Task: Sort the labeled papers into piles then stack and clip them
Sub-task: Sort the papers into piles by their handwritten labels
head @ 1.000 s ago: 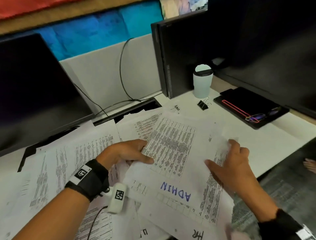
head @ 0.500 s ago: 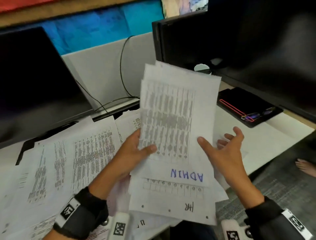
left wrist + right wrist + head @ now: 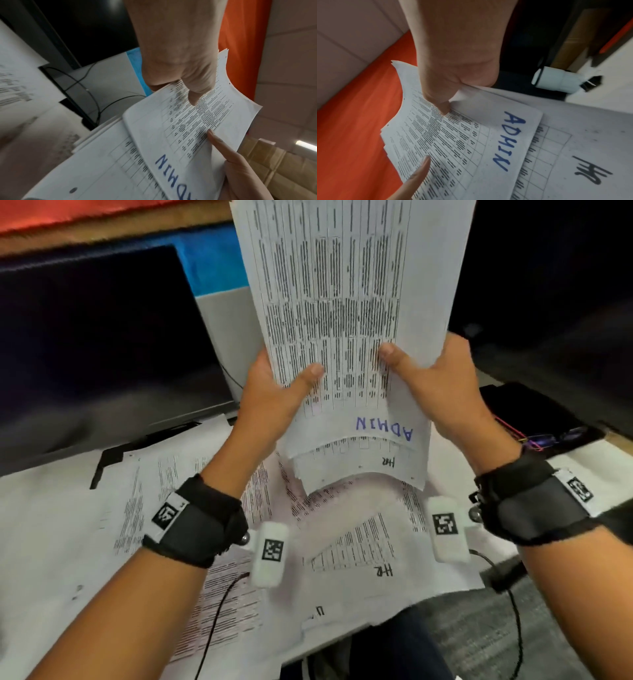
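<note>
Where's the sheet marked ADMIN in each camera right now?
Head: ADMIN sheet upper centre, front of the held stack, left hand and right hand gripping its sides.
Left wrist: lower centre-right, label at bottom.
Right wrist: centre, label right of the text.
Shared landmark: the blue ADMIN lettering.

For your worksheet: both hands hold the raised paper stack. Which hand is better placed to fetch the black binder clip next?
Right, probably. The binder clip lies by the white cup on the right hand's side; the left hand can keep gripping the paper stack.
</note>
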`<control>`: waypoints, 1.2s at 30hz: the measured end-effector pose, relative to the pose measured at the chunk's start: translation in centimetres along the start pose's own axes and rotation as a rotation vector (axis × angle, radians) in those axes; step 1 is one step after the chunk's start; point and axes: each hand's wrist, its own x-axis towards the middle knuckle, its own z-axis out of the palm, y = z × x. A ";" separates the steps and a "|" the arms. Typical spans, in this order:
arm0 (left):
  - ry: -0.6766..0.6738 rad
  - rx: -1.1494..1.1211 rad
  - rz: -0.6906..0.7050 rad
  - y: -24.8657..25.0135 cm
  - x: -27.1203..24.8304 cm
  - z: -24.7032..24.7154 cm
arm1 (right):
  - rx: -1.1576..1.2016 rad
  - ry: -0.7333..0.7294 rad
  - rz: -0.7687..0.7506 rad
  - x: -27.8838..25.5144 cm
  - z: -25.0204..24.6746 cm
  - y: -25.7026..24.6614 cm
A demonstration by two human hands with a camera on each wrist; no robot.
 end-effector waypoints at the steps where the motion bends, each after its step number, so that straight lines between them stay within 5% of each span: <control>1: -0.019 -0.017 -0.015 -0.6 -0.2 -0.1 | 0.014 -0.008 0.041 -0.5 0.1 0.8; 6: -0.234 0.051 -0.146 -4.6 -1.9 -1.5 | -0.019 0.042 0.260 -5.1 0.0 6.0; 11: -0.428 0.556 -0.349 -7.4 -3.8 -6.9 | -0.086 0.118 0.304 -5.3 -2.2 7.4; 14: -0.407 0.772 -0.513 -9.3 -6.0 -12.3 | -0.113 0.114 0.351 -3.5 -4.4 7.5; 20: -0.220 1.037 -0.888 -12.4 -11.4 -19.5 | -0.192 -0.175 0.601 -1.4 -2.5 8.9; 23: -0.245 1.060 -0.886 -12.9 -13.3 -20.2 | -0.271 -0.323 0.619 -1.7 1.4 10.7; 27: -0.279 1.065 -0.835 -13.5 -14.5 -20.4 | -0.300 -0.323 0.690 -1.9 5.9 13.3; 33: -0.390 1.014 -0.815 -11.4 -15.8 -20.6 | -0.006 0.056 0.801 -2.5 6.7 12.4; 36: -0.505 1.026 -0.691 -7.9 -14.2 -21.4 | -0.008 0.224 0.787 -4.9 3.6 11.8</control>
